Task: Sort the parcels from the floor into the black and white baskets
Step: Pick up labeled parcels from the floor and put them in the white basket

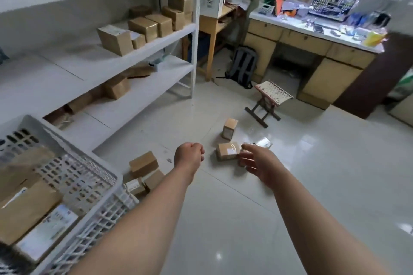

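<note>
Reaching for flat parcel (pixel 228 150) with right grip (pixel 257 162) spread, left grip (pixel 190 154) curled empty: risk of toppling upright parcel (pixel 230 128) just beyond if overshot.

The left hand (pixel 189 156) and right hand (pixel 257 163) are bare. The left forearm (pixel 138 219) and right forearm (pixel 312 219) are bare too, uncovered as far as they show.

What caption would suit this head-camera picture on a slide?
A left hand and right hand reach toward parcels on the floor, beside a white basket already holding some.
</note>
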### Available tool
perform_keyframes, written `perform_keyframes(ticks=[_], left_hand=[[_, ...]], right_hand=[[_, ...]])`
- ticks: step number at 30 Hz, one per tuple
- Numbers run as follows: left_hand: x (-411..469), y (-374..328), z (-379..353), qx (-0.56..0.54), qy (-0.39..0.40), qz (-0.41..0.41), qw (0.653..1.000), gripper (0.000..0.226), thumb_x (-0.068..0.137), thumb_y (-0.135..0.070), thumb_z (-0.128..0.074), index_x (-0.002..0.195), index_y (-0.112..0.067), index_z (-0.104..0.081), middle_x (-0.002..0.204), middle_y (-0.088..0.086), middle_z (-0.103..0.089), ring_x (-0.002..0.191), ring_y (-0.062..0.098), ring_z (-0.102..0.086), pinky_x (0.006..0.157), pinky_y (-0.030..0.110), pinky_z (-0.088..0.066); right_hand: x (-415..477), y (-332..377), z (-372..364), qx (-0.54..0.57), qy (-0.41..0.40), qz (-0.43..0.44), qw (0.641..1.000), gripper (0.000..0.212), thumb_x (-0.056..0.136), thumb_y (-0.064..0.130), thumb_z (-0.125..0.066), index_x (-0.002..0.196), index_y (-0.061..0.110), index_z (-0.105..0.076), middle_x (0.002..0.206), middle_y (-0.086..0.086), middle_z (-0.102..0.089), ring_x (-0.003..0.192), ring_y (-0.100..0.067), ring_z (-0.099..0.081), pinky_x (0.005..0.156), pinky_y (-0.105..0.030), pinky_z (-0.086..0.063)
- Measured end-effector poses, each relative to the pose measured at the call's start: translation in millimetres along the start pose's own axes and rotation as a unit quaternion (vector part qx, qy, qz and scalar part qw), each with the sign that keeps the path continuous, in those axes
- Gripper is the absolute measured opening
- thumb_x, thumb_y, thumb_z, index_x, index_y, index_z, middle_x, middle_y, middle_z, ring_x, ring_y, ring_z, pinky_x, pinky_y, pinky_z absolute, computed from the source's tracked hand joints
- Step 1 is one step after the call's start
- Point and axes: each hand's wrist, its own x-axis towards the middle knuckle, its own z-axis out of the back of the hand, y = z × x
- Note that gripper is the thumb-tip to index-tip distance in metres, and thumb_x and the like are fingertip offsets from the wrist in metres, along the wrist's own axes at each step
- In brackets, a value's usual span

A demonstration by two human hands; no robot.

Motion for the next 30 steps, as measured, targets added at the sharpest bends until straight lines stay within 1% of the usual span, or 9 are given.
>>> perform_keyframes(ticks=[3,7,11,14,17,19,22,26,30], left_hand=[[18,-2,-49,0.017,0.016,0.014,1.0,0.017,0.081,-0.012,-0.052,0.065,-0.009,-0.057,0.062,0.006,-0.055,0.064,0.024,-0.048,0.063,0.032,-0.037],[51,-4,-97,0.041,0.019,0.038,0.998,0.018,0.082,-0.013,-0.05,0.065,-0.01,-0.056,0.061,0.006,-0.054,0.061,0.023,-0.047,0.061,0.031,-0.037],[96,-11,-140,0.045,0.02,0.064,0.997,0.02,0.086,-0.012,-0.049,0.067,-0.009,-0.055,0.064,0.006,-0.053,0.058,0.021,-0.046,0.056,0.026,-0.035],[139,-24,-174,0.047,0.015,0.07,0.996,0.02,0.088,-0.012,-0.05,0.07,-0.009,-0.057,0.069,0.006,-0.057,0.061,0.02,-0.05,0.059,0.027,-0.038],[183,-45,-209,0.059,0.019,0.083,0.995,0.02,0.088,-0.011,-0.049,0.07,-0.009,-0.057,0.07,0.006,-0.058,0.064,0.021,-0.051,0.063,0.029,-0.039],[209,-57,-229,0.07,0.016,0.091,0.993,0.02,0.087,-0.011,-0.048,0.069,-0.009,-0.057,0.069,0.006,-0.058,0.066,0.022,-0.051,0.065,0.031,-0.04],[249,-68,-256,0.082,-0.004,0.099,0.992,0.02,0.088,-0.011,-0.047,0.071,-0.009,-0.058,0.069,0.005,-0.059,0.067,0.023,-0.053,0.066,0.032,-0.042],[293,-66,-285,0.085,-0.018,0.12,0.989,0.017,0.089,-0.011,-0.049,0.075,-0.009,-0.057,0.068,0.002,-0.057,0.06,0.017,-0.051,0.061,0.028,-0.041],[334,-48,-303,0.078,-0.048,0.151,0.984,0.018,0.085,-0.011,-0.051,0.068,-0.011,-0.053,0.066,0.004,-0.053,0.06,0.02,-0.047,0.06,0.027,-0.036]], right_hand=[[27,6,48,0.012,-0.03,-0.02,0.999,0.019,0.095,0.028,-0.057,0.108,0.016,-0.065,0.103,-0.007,-0.069,0.095,-0.021,-0.061,0.083,-0.034,-0.044],[65,15,89,0.038,-0.056,-0.047,0.997,0.02,0.097,0.024,-0.055,0.112,0.014,-0.063,0.095,-0.006,-0.068,0.084,-0.017,-0.062,0.087,-0.036,-0.044],[120,27,116,0.054,-0.064,-0.068,0.994,0.026,0.095,0.026,-0.057,0.118,0.014,-0.063,0.102,-0.007,-0.068,0.091,-0.02,-0.062,0.088,-0.035,-0.046],[170,45,131,0.061,-0.066,-0.074,0.993,0.028,0.095,0.028,-0.057,0.117,0.014,-0.063,0.103,-0.006,-0.068,0.092,-0.02,-0.062,0.086,-0.034,-0.047],[218,67,145,0.064,-0.074,-0.095,0.991,0.025,0.094,0.03,-0.057,0.114,0.016,-0.064,0.105,-0.005,-0.069,0.097,-0.019,-0.063,0.089,-0.035,-0.049],[248,80,152,0.066,-0.073,-0.109,0.989,0.023,0.094,0.03,-0.058,0.112,0.016,-0.064,0.107,-0.006,-0.069,0.097,-0.02,-0.063,0.09,-0.035,-0.049],[295,92,161,0.072,-0.07,-0.123,0.987,0.026,0.094,0.03,-0.058,0.114,0.016,-0.064,0.108,-0.006,-0.069,0.096,-0.019,-0.063,0.085,-0.033,-0.05],[354,100,172,0.064,-0.056,-0.151,0.985,0.026,0.095,0.03,-0.056,0.116,0.015,-0.063,0.109,-0.006,-0.068,0.099,-0.019,-0.062,0.08,-0.032,-0.047],[414,101,179,0.023,-0.03,-0.163,0.986,0.019,0.095,0.028,-0.054,0.108,0.016,-0.064,0.113,-0.009,-0.068,0.098,-0.022,-0.061,0.09,-0.036,-0.047]])
